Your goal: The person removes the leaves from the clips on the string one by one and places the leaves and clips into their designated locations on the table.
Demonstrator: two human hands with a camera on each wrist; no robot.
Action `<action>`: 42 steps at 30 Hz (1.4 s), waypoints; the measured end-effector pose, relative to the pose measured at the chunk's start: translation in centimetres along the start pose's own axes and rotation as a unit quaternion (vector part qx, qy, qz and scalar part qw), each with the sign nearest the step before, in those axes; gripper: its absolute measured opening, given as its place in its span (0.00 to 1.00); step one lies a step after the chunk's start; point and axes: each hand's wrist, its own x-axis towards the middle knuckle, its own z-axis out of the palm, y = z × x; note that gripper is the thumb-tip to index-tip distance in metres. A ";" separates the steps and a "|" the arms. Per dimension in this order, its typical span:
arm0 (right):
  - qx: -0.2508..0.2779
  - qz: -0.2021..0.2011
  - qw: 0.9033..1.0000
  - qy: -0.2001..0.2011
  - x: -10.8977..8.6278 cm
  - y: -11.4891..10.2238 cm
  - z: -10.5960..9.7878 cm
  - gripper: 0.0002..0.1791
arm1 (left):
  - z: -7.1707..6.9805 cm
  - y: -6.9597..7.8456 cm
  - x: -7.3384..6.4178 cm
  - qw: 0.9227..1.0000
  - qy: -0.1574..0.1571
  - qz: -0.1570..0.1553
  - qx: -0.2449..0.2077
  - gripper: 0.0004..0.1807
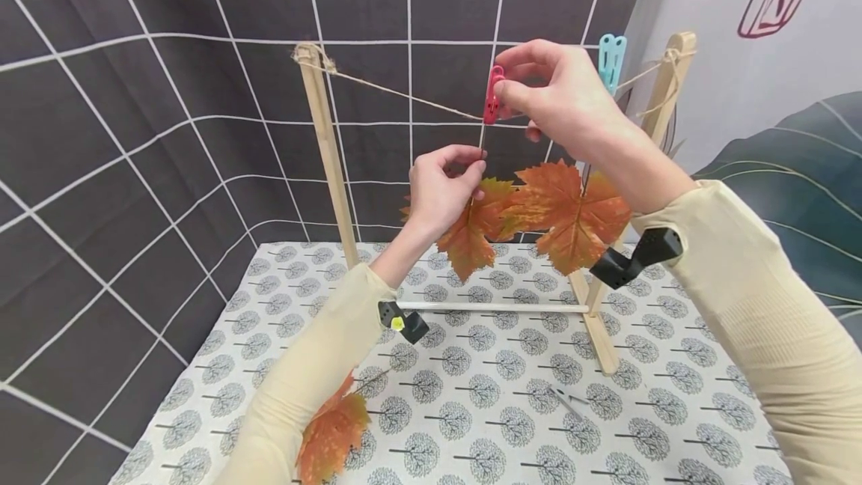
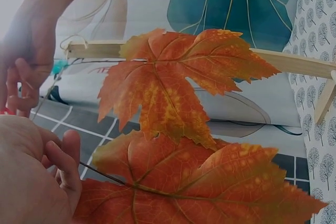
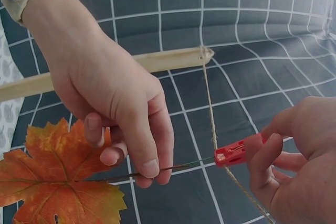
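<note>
Between thumb and fingers, my right hand (image 1: 562,96) pinches a red clothespin (image 1: 494,96) that sits on the twine (image 1: 404,96). Just below it, my left hand (image 1: 444,185) pinches the thin dark stem (image 3: 173,167) of an orange maple leaf (image 1: 471,234). In the right wrist view the stem's tip reaches the clothespin's jaws at the twine. Another orange maple leaf (image 1: 569,215) hangs to the right, beneath my right forearm; a light-blue clothespin (image 1: 611,62) stands on the twine above it.
The twine runs between two wooden posts (image 1: 328,156), joined low down by a white rod (image 1: 494,307). On the tree-print tablecloth (image 1: 471,395) lie another maple leaf (image 1: 333,429), near my left sleeve, and a small grey clothespin-like piece (image 1: 568,399). A dark grid curtain (image 1: 195,193) hangs behind.
</note>
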 end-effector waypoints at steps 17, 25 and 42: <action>-0.012 -0.012 1.000 0.008 0.1 0.1 -0.1 0.21 | -0.1 0.0 0.2 1.000 0.008 0.017 -0.005 0.07; -0.001 -0.010 1.000 0.016 0.1 0.0 -0.1 0.19 | 0.0 0.1 0.2 1.000 0.009 0.022 -0.009 0.06; 0.007 -0.044 0.997 0.068 0.2 0.1 -0.1 0.15 | 0.1 0.3 0.5 0.999 0.012 0.040 -0.007 0.07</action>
